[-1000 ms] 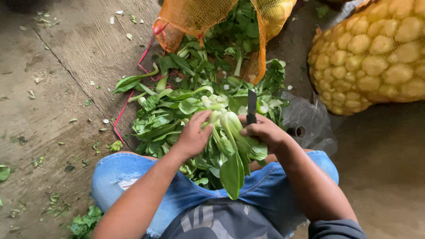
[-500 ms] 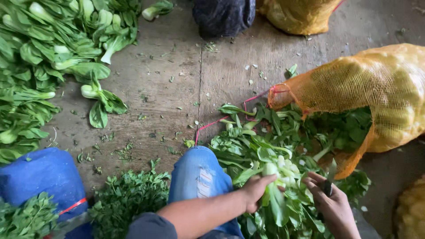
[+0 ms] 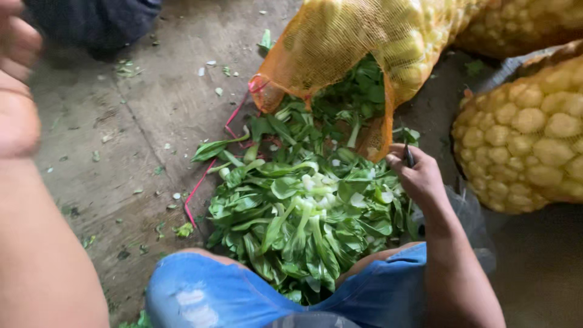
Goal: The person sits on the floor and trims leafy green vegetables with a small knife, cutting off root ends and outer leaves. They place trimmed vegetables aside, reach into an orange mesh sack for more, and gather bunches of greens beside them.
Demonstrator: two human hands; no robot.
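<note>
Head view, looking down past the person's blue-jeaned knees to a concrete floor. The left hand sat at the upper left edge, blurred and cut off by the frame, so whether its fingers were clenched or released could not be told; its forearm filled the lower left and hid the floor behind it. The right hand lay at the right rim of a pile of leafy greens, fingers curled around a small dark knife, of which only a short part showed above the fist. The greens lay on the floor just in front of the knees, spilling from the mouth of an orange mesh sack, which covered their far part. A pink string trailed from the sack mouth. Yellow-netted sacks of round produce stood at the right, partly cropped. A dark bundle sat at the top left, its nature unclear.
</note>
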